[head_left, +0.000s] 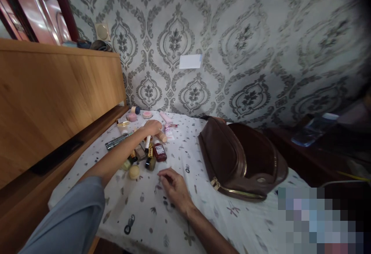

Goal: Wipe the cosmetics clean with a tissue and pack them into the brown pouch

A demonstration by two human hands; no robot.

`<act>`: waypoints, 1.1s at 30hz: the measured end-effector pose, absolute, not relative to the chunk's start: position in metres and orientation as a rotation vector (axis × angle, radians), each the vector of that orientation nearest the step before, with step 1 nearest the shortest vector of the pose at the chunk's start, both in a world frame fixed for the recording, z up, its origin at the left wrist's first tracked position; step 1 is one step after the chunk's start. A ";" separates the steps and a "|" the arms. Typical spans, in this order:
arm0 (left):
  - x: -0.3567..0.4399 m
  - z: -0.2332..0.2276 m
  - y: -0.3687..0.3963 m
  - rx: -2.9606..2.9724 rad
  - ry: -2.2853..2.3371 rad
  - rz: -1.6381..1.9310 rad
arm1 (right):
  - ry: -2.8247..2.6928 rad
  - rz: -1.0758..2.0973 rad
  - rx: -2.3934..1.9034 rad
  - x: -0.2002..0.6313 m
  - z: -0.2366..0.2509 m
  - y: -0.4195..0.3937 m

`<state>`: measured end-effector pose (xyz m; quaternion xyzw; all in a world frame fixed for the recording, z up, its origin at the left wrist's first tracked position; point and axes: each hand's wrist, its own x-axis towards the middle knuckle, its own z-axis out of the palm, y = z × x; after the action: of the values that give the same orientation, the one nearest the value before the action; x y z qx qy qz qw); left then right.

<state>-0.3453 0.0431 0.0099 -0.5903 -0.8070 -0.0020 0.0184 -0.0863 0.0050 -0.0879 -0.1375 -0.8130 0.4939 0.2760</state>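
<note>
My left hand [153,127] reaches across a group of cosmetics, its fingers curled down and closed on the end of a beige tube [162,136]. Close below it lie a white tube with a dark cap [147,144], a dark red bottle with a white label [160,152], a gold bottle [150,150] and a dark-lidded jar [150,164]. My right hand [174,190] rests palm-side on the patterned sheet, thumb and fingers loosely apart, holding nothing. A round yellowish item [134,172] sits to its left. The underside of my left fingers is hidden.
A brown bag [223,153] with gold zips stands open on the right. Pink containers [147,114] and a pink tube [165,117] lie near the wall. A wooden panel [60,95] borders the left. A clear plastic bottle [314,129] lies at far right.
</note>
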 end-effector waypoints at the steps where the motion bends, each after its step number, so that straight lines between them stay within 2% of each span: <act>1: -0.343 0.010 0.047 -1.831 -2.487 0.018 | -2.184 1.329 -0.378 -0.086 -0.087 0.005; 10: -0.313 -0.010 0.116 -1.904 -2.431 0.225 | -2.194 1.339 -0.420 -0.085 -0.086 0.003; 15: -0.323 -0.013 0.126 -1.784 -2.544 0.307 | -2.193 1.340 -0.402 -0.086 -0.087 0.004; 22: -0.362 0.000 0.079 -1.602 -2.614 0.066 | -2.181 1.356 -0.369 -0.085 -0.084 0.005; 33: -0.486 0.017 -0.030 -0.836 -2.875 -0.220 | -2.157 1.369 -0.340 -0.086 -0.082 0.003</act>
<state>-0.4860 -0.0300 0.0165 -0.2776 -0.9554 -0.0729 0.0697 -0.0859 0.0033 -0.0819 -0.1268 -0.8039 0.5101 0.2785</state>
